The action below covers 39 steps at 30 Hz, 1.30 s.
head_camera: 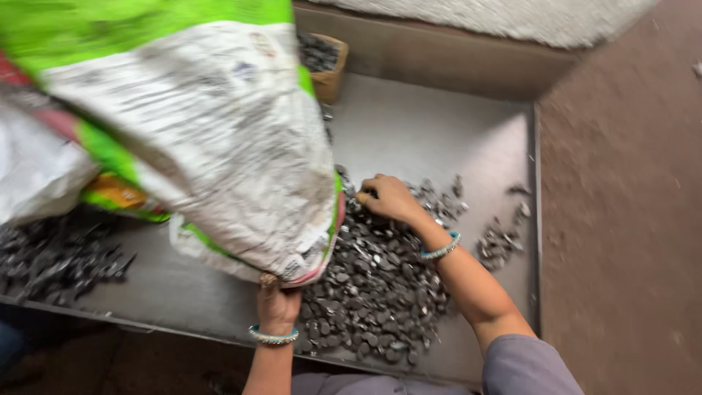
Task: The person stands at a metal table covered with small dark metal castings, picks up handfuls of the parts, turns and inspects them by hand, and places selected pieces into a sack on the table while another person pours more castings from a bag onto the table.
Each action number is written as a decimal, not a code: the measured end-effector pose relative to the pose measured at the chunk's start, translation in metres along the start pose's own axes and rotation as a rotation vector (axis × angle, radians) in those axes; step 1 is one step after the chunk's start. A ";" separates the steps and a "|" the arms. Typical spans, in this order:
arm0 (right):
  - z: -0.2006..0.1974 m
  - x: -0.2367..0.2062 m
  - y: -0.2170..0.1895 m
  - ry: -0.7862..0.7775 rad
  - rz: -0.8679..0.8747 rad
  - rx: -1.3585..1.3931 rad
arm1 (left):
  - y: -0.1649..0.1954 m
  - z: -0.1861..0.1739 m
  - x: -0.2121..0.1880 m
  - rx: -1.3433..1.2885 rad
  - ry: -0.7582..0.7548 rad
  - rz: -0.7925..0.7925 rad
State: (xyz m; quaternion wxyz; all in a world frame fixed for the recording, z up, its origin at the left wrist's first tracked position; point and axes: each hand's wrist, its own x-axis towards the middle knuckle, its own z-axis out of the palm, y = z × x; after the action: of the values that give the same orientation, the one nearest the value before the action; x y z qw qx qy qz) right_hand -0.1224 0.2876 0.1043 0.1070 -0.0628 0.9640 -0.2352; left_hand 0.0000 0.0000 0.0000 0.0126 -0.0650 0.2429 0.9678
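A big white and green woven sack (197, 139) lies tilted across the metal tray (431, 132), its mouth low at the front. My left hand (276, 303) grips the sack's bottom edge near the mouth. Beside the mouth lies a heap of small dark grey metal pieces (373, 285). My right hand (387, 197) rests on the far side of that heap, fingers curled into the pieces; whether it holds any I cannot tell. Both wrists wear a bangle.
A smaller clump of pieces (499, 245) lies near the tray's right wall. More dark pieces (58, 256) spread at the left under the sack. A small brown container (327, 62) of pieces stands at the back. Brown floor (621, 219) lies to the right.
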 end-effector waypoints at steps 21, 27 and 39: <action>-0.031 -0.061 0.080 0.443 0.531 -0.080 | 0.006 0.081 -0.003 0.941 -0.307 0.435; -0.013 -0.075 0.039 0.095 0.394 0.110 | -0.002 0.114 -0.001 1.277 -0.603 0.278; -0.039 -0.172 0.083 0.533 0.535 -0.122 | -0.075 0.274 0.016 2.053 -0.995 0.468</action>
State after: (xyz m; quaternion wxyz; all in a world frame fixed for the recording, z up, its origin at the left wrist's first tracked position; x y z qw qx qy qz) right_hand 0.0294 0.4074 0.1301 -0.0938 0.2482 0.9526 -0.1492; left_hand -0.0445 0.1951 0.2025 -0.0255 0.4090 0.8868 0.2136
